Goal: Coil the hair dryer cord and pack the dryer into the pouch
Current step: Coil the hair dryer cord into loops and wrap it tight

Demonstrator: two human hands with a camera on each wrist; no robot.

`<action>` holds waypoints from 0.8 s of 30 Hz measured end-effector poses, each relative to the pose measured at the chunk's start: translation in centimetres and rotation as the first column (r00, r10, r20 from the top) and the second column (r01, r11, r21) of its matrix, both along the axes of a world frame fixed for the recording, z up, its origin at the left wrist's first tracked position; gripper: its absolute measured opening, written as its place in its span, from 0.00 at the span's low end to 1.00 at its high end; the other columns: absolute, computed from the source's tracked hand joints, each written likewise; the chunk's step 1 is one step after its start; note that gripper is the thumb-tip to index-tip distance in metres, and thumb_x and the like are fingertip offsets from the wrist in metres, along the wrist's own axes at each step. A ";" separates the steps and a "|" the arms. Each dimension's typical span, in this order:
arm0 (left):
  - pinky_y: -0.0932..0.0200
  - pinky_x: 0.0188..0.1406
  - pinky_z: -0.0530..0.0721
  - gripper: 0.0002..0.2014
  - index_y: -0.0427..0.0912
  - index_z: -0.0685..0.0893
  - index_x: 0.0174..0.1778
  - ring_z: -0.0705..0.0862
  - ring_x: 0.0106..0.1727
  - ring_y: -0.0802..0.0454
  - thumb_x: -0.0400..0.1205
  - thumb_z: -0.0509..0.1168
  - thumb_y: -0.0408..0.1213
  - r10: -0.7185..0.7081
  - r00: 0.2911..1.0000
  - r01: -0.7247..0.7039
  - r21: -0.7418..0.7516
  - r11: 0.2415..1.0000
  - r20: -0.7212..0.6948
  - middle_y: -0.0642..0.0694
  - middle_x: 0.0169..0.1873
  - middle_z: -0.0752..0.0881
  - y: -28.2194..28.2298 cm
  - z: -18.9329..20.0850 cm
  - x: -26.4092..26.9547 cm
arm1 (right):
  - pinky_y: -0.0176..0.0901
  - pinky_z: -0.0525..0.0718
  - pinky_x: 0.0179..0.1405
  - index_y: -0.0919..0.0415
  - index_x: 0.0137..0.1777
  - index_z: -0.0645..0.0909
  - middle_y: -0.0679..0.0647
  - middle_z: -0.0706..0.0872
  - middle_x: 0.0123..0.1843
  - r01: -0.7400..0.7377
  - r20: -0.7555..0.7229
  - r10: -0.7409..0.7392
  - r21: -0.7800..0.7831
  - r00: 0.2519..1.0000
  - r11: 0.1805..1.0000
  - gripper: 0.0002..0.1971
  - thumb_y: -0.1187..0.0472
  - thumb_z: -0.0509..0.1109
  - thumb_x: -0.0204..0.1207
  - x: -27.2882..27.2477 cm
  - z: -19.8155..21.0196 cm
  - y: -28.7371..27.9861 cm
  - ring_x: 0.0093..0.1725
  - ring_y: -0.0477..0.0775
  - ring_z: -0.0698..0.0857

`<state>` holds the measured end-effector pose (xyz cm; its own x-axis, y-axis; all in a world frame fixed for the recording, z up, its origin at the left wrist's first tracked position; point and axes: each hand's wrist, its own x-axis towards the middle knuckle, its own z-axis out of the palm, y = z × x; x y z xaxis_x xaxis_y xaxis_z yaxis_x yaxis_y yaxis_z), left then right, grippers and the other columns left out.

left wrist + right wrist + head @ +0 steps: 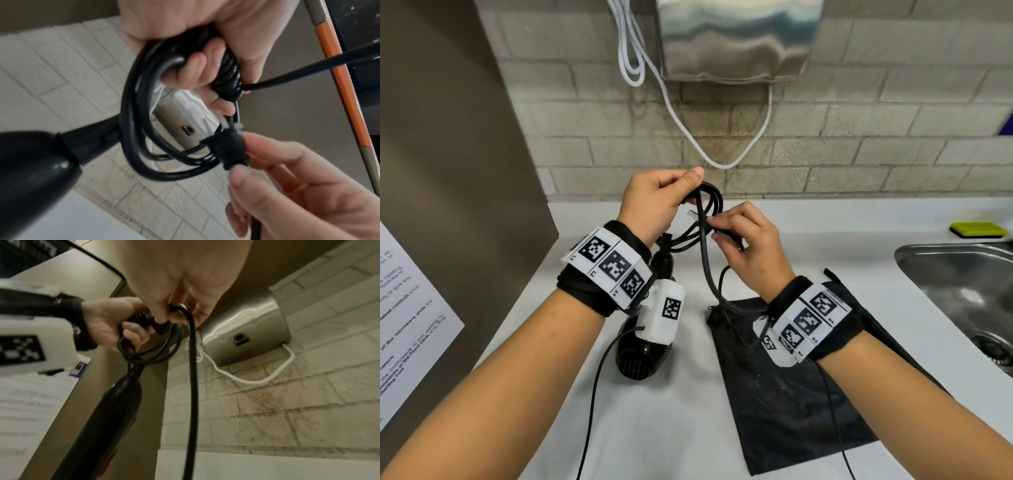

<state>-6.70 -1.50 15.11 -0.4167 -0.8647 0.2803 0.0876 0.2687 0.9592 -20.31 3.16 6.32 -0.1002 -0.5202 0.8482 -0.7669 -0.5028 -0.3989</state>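
Above the flat black fabric pouch (pixel 791 387), the left hand (pixel 654 202) has its grip closed around the coiled black rubber cord (pixel 139 104); the right hand (pixel 748 246) pinches its black plug (pixel 228 149).

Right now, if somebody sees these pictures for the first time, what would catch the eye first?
Probably the two hands raised over the white counter: the left hand grips a bundle of black cord loops, and the right hand pinches the cord's plug end beside it. Below them, the black hair dryer lies on the counter with the flat black pouch to its right. On the brick wall above hangs a shiny metal hand dryer.
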 end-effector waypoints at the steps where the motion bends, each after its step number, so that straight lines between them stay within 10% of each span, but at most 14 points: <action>1: 0.80 0.15 0.66 0.07 0.33 0.83 0.42 0.72 0.11 0.65 0.82 0.63 0.33 -0.024 1.000 0.024 -0.012 1.000 0.005 0.42 0.29 0.81 0.3 -0.1 -0.1 | 0.21 0.74 0.42 0.69 0.49 0.85 0.58 0.76 0.39 0.032 -0.014 -0.032 0.001 0.999 1.000 0.09 0.75 0.71 0.69 0.2 0.0 -0.1 0.37 0.43 0.74; 5: 0.80 0.16 0.66 0.08 0.31 0.83 0.46 0.72 0.11 0.66 0.82 0.63 0.32 -0.055 0.998 0.055 -0.025 0.998 -0.003 0.42 0.28 0.80 0.6 -0.2 -0.4 | 0.35 0.72 0.32 0.58 0.38 0.71 0.47 0.69 0.37 0.198 0.056 -0.201 0.059 0.978 0.978 0.08 0.62 0.70 0.68 1.0 0.7 -0.4 0.33 0.43 0.67; 8: 0.81 0.16 0.66 0.11 0.27 0.83 0.52 0.73 0.12 0.67 0.82 0.62 0.32 -0.069 0.998 0.070 -0.052 0.996 0.012 0.41 0.31 0.81 0.5 -0.4 -0.2 | 0.29 0.70 0.36 0.57 0.42 0.65 0.44 0.67 0.37 0.212 0.154 -0.236 0.156 0.959 0.965 0.19 0.63 0.76 0.64 0.9 1.2 -0.8 0.37 0.49 0.69; 10: 0.82 0.17 0.67 0.10 0.28 0.83 0.54 0.74 0.13 0.68 0.81 0.62 0.30 -0.104 0.994 0.106 -0.078 0.991 0.025 0.44 0.29 0.82 0.4 -0.5 -0.1 | 0.24 0.73 0.44 0.59 0.51 0.67 0.45 0.74 0.44 0.117 0.228 -0.169 0.227 0.959 0.967 0.23 0.65 0.78 0.63 0.9 1.5 -1.2 0.44 0.49 0.76; 13: 0.75 0.33 0.80 0.07 0.40 0.86 0.49 0.83 0.25 0.66 0.79 0.65 0.28 -0.174 0.984 0.176 -0.125 0.976 0.026 0.53 0.27 0.87 0.0 -1.1 -0.1 | 0.44 0.83 0.57 0.58 0.65 0.67 0.52 0.82 0.52 -0.135 0.369 0.014 0.302 0.929 0.944 0.27 0.70 0.73 0.68 0.8 1.7 -1.9 0.52 0.51 0.83; 18: 0.63 0.45 0.86 0.11 0.36 0.84 0.55 0.87 0.31 0.57 0.77 0.67 0.27 -0.216 0.976 0.216 -0.142 0.966 0.018 0.49 0.29 0.89 -1.0 -1.8 -0.3 | 0.35 0.82 0.50 0.57 0.61 0.71 0.48 0.81 0.49 -0.362 0.469 0.233 0.207 0.852 0.909 0.23 0.80 0.65 0.71 0.6 2.0 -2.6 0.46 0.38 0.83; 24: 0.68 0.48 0.85 0.10 0.41 0.86 0.52 0.86 0.33 0.64 0.76 0.68 0.26 -0.206 0.978 0.210 -0.186 0.960 0.040 0.57 0.27 0.89 -1.9 -1.9 0.3 | 0.34 0.79 0.40 0.59 0.50 0.70 0.51 0.79 0.39 -0.570 0.591 0.397 0.131 0.702 0.811 0.10 0.66 0.63 0.70 -0.1 3.1 -1.4 0.37 0.38 0.82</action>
